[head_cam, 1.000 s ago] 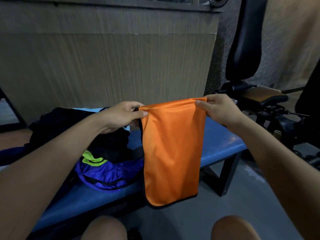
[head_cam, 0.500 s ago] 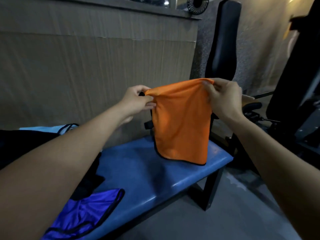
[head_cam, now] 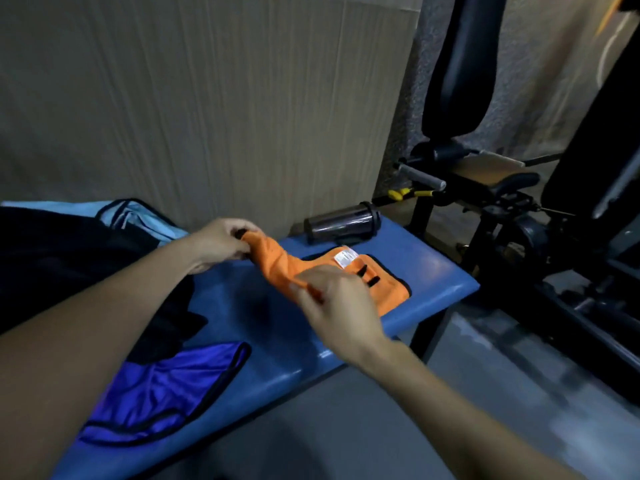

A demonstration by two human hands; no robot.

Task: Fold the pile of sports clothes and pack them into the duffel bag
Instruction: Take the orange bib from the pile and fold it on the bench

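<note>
**Orange garment half down on the table, both hands on its near end**

The left hand point(head_cam: 221, 242) grasps one bunched corner of the orange garment point(head_cam: 346, 275), fingers curled round the fabric and raised a little off the surface. The right hand point(head_cam: 337, 299) pinches the other corner closer to the person; it is blurred, so the exact finger hold is hard to read. From the two grips the cloth runs away to the right, its far part already lying flat on the blue table point(head_cam: 433, 275) with a white label and black trim facing up. Its long axis follows the table's length, toward the free end.

That flat part lies near the table's right and front edges, so the fold likely wants the held end carried over it rather than dragged outward. A dark bottle point(head_cam: 341, 221) lies on its side just behind the garment. To the left sit a purple garment point(head_cam: 166, 386) and a dark pile point(head_cam: 69, 258); between them and the orange cloth the blue surface shows bare.
</note>
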